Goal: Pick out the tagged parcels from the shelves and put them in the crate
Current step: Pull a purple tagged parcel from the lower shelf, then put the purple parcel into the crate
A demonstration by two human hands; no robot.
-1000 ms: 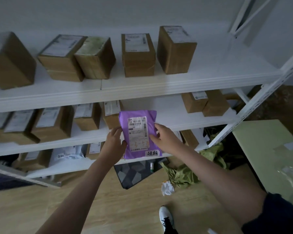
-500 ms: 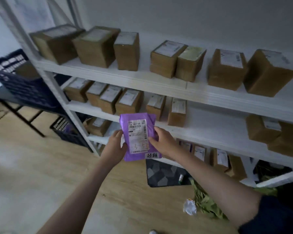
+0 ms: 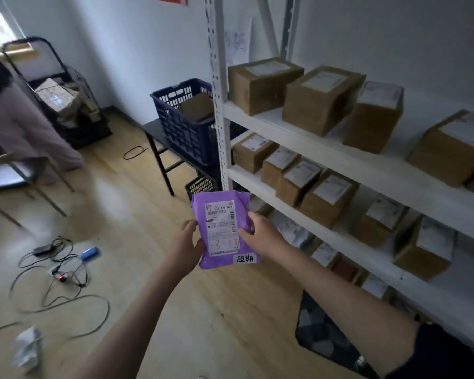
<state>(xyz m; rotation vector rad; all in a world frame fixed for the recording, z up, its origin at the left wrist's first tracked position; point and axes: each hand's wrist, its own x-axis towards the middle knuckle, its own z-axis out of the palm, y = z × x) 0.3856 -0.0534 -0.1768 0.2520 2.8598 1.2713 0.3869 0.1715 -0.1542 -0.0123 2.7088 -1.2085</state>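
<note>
Purple parcel (image 3: pixel 221 228) upright, pinched between left hand (image 3: pixel 185 243) and right hand (image 3: pixel 260 233); blue crate (image 3: pixel 186 124) lies far, slightly left

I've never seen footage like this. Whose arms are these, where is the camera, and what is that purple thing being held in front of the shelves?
There is no machine here: these are a person's two bare arms, filmed by one wide-angle camera worn on their head, looking forward and down. The left hand and the right hand grip a purple parcel by its side edges. It carries a printed shipping label and a small handwritten tag near its bottom edge. To the right stands a white shelf rack lined with brown cardboard boxes. Beyond the rack's upright post, a blue crate sits on a dark stand, with a brown box already inside. Cables lie on the wooden floor to the left.
</note>
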